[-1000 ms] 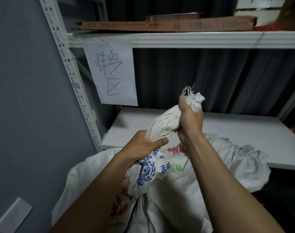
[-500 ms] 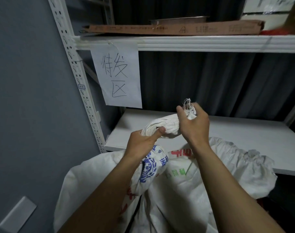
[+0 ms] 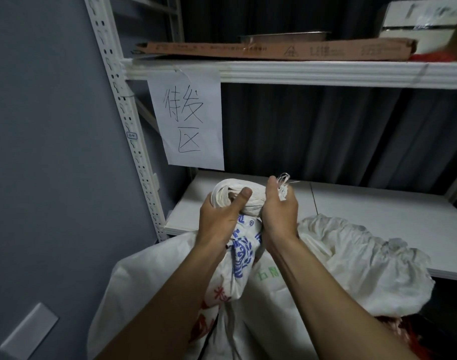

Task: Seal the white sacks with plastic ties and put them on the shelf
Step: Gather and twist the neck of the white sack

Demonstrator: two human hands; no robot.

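Note:
A white woven sack [image 3: 241, 258] with blue and red print stands in front of me, its neck twisted into a rope and folded over to the left. My left hand [image 3: 218, 216] grips the bent loop of the neck, thumb laid across it. My right hand [image 3: 279, 211] is closed on the neck's frayed end, whose threads stick up above the fist. Another white sack [image 3: 365, 263] lies open and crumpled at the right, leaning on the white shelf board [image 3: 378, 216]. No plastic tie shows.
A perforated white upright [image 3: 133, 141] frames the shelf at the left, beside a grey wall. A handwritten paper sign [image 3: 188, 120] hangs from the upper shelf [image 3: 300, 72], which carries a flat cardboard box [image 3: 274, 50]. Dark curtain hangs behind.
The twisted neck was held upright; both hands have bent it down and leftward into a loop. My hands have dropped closer to the sack's body.

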